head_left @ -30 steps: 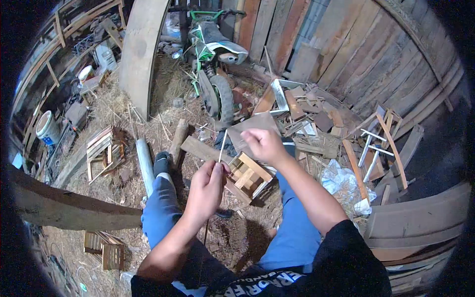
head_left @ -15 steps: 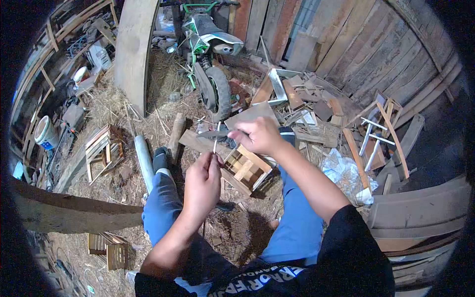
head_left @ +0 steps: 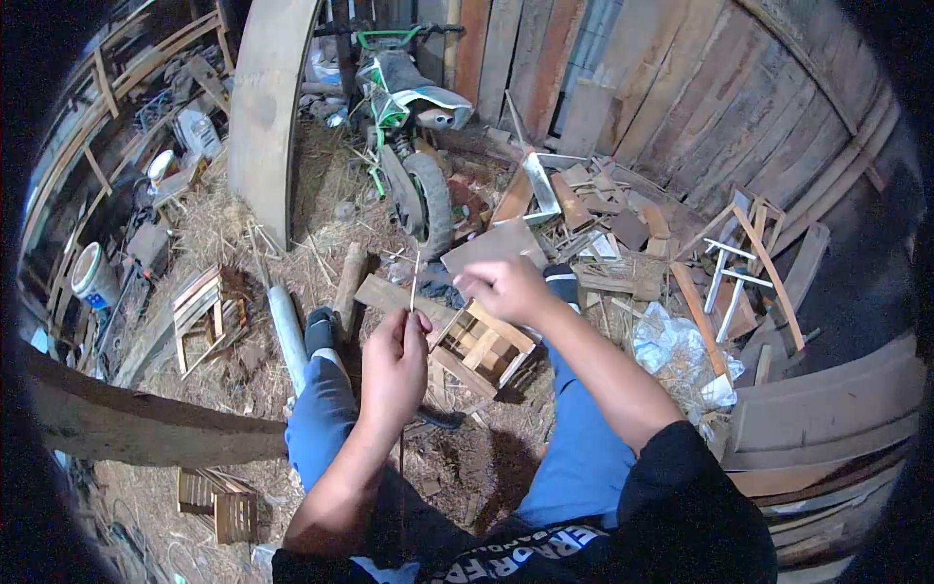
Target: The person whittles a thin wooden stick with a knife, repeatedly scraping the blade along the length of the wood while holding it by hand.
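Note:
My left hand (head_left: 394, 355) is closed around a thin wooden strip (head_left: 415, 280). The strip's pale upper end sticks up above the fingers, and its thin length seems to run down below the hand. To the right, my right hand (head_left: 506, 289) is curled shut, apart from the strip. It gripped a knife a moment ago; the blade cannot be made out now. Below and between both hands, a small slatted wooden crate (head_left: 501, 331) rests on the ground between my legs, partly over a board (head_left: 384, 297).
A green and white dirt bike (head_left: 418, 117) stands ahead, beside a tall leaning board (head_left: 263, 117). Scrap wood (head_left: 623, 224) and a plastic bag (head_left: 671, 341) lie to the right. A white bucket (head_left: 92, 277) and small crates (head_left: 233, 516) are on the left. Straw covers the floor.
My right hand has moved slightly right and down, off the strip, and the knife blade has dropped out of sight. My left hand has shifted slightly left and down with the strip.

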Motion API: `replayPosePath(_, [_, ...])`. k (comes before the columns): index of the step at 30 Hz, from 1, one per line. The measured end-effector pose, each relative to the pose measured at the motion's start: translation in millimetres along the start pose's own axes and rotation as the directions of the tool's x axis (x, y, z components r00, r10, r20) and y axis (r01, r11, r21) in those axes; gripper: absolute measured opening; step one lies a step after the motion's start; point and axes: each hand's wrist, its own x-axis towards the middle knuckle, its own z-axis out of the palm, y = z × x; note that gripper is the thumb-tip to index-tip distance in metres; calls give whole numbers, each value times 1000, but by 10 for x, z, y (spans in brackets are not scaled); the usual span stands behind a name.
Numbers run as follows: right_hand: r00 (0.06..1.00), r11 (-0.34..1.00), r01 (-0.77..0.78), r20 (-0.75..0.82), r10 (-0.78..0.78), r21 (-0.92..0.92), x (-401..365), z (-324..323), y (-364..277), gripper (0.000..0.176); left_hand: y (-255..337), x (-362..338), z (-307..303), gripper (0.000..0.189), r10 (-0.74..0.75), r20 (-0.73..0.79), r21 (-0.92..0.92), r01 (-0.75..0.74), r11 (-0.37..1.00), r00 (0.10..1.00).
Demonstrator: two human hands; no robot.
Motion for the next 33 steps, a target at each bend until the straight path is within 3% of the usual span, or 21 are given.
replayPosePath(1, [998, 993, 28, 59, -22, -111, -8, 7, -118, 40, -13, 11, -4, 20, 1, -9, -11, -1, 1000, 1000])
replayPosePath(8, [967, 961, 253, 50, -249, -112, 74, 119, -219, 48, 71, -61, 9, 23, 28, -17, 175, -25, 984, 999])
replayPosePath(10, [984, 968, 177, 44, -172, -177, 130, 90, -95, 49, 99, -76, 4, 22, 52, -3, 277, -49, 960, 999])
replayPosePath(12, [993, 971, 121, 18, -120, -207, 116, 106, -29, 49, -67, 46, 9, 17, 162, -68, 190, -147, 971, 984])
replayPosePath(15, [993, 958, 114, -6, -120, -261, 203, 215, -22, 47, -44, 101, -27, 18, 93, -80, 163, -79, 984, 992])
replayPosePath(18, [949, 943, -310, -90, 301, -121, 345, 251, 109, 54, -30, 4, -4, 19, 113, -74, 173, -99, 980, 991])
replayPosePath(19, [898, 882, -436, -20, 440, -181, 407, 86, 367, 69, 22, -55, 44, 19, 127, -73, 190, -111, 976, 989])
replayPosePath(20, [848, 839, -526, -5, 530, -141, 408, -31, 671, 69, 8, -116, 97, 21, 155, -69, 157, -143, 977, 986])
replayPosePath(21, [849, 843, -528, -49, 525, -104, 367, -175, 715, 67, -16, -127, 94, 21, 115, -27, 129, -111, 985, 993])
replayPosePath(22, [888, 886, -450, -154, 432, -109, 321, -170, 834, 63, -28, -116, 80, 22, 74, 7, 95, -75, 993, 997])
replayPosePath(24, [887, 883, -461, -83, 454, -92, 183, -253, 611, 58, -13, -93, 11, 22, -62, 69, -71, 67, 995, 996])
replayPosePath(27, [966, 980, -183, -172, 193, 77, 8, 50, 216, 54, 19, -61, -55, 22, -155, 156, -244, 190, 951, 975])
replayPosePath(30, [995, 997, -34, 96, 41, -73, 39, -2, -185, 42, -30, -45, -22, 22, -130, 168, -294, 176, 939, 977])
replayPosePath(33, [983, 979, 173, 75, -166, -104, 4, 177, -179, 38, -31, -43, 0, 22, -100, 155, -227, 134, 965, 983])
